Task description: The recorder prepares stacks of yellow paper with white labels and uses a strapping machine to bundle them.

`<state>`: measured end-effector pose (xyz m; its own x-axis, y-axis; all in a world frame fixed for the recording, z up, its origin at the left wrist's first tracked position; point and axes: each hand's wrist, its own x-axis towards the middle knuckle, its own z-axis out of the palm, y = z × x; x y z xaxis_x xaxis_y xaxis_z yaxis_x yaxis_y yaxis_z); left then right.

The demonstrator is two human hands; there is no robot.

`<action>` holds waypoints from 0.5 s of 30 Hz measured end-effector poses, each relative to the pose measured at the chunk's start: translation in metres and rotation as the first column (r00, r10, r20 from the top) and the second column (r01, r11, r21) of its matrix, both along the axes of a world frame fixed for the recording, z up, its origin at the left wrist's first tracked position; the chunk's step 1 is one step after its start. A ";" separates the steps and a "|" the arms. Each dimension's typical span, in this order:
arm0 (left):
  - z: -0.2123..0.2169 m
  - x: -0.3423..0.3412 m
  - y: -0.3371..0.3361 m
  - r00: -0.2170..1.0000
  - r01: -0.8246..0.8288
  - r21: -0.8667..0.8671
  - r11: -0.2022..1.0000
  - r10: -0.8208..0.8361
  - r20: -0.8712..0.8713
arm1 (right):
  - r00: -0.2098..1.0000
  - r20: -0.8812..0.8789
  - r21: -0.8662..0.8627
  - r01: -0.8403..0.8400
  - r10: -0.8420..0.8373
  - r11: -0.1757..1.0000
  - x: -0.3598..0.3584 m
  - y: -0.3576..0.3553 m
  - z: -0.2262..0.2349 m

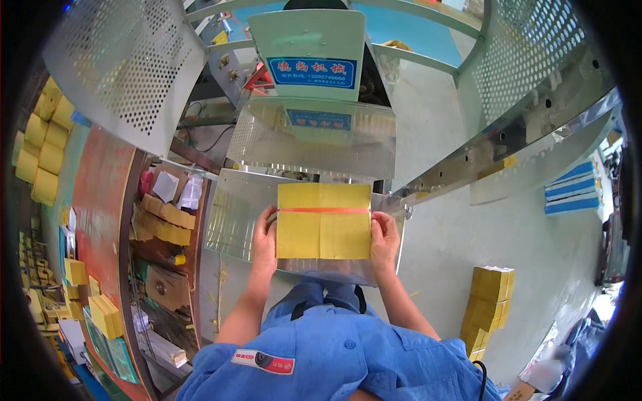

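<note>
Left hand (pixel 265 239) and right hand (pixel 384 242) clasp yellow stack (pixel 324 221), orange-banded, on steel desk (pixel 234 214); blue label (pixel 312 72) far.

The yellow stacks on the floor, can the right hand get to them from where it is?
Probably not yet: the right hand is gripping the yellow paper bundle, and the yellow stacks sit apart, low on the floor.

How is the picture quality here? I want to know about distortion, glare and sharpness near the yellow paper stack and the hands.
Head view: strong fisheye bending, with a black rim and the straight metal rail curving. Light is bright and even; the metal tray shows mild glare. The yellow paper stack, left hand and right hand are sharp at the centre; things near the edges look softer and squeezed.
</note>
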<state>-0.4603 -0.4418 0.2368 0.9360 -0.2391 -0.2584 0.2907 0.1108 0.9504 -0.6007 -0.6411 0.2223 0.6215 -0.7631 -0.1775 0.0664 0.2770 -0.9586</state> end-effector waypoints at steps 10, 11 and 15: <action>-0.026 0.002 0.001 0.989 0.107 0.051 0.993 -0.111 0.093 | 0.990 -0.140 -0.261 -0.053 0.016 0.964 0.005 -0.009 0.007; -0.028 0.002 0.002 0.986 0.104 0.080 0.991 -0.113 0.125 | 0.990 -0.139 -0.258 -0.047 0.011 0.965 0.006 -0.009 0.008; -0.025 0.003 0.003 0.961 0.100 0.138 0.985 -0.132 0.242 | 0.998 -0.060 -0.267 -0.038 0.023 0.963 0.005 -0.010 0.013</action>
